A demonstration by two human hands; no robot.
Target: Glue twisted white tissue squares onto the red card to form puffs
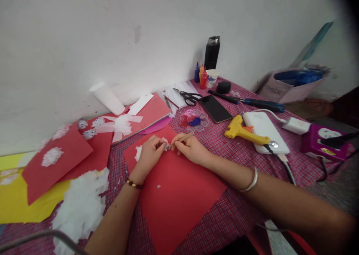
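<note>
A large red paper sheet lies in front of me. Near its far edge is a small white crumpled-paper flower, partly hidden between my hands. My left hand is closed in a pinch at the flower's left side; what is in the fingertips cannot be made out. Another white paper flower shows just beside it. Held in my right hand is a thin brown wooden stick, its lower end pointing at the flower. A tiny paper scrap rests on the sheet.
To the left are red cards with paper flowers and a pile of white tissue pieces. Beyond my hands lie a paint palette, scissors and a phone. A yellow glue gun rests on a white power bank at right.
</note>
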